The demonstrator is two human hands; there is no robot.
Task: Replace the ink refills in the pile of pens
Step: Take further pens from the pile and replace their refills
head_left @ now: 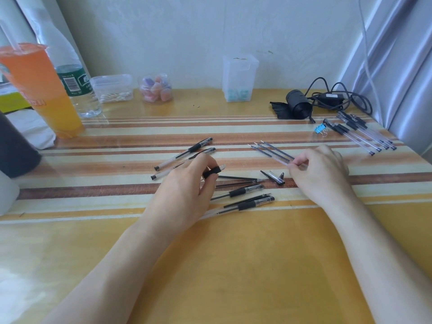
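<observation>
While the striped table [233, 253] stretched before the person, an orange drink [39, 90] stood at ten o'clock. The left hand [184, 195] curled its fingers round a black pen grip [212, 172]. The right hand [320, 174], at three o'clock of it, pinched the near end of a refill [284, 161]. Loose pens [247, 199] lay between the hands, and more pens [360, 132] at two o'clock. Spare refills [264, 149] lay beside the pinched one, a cap [274, 177] below.
</observation>
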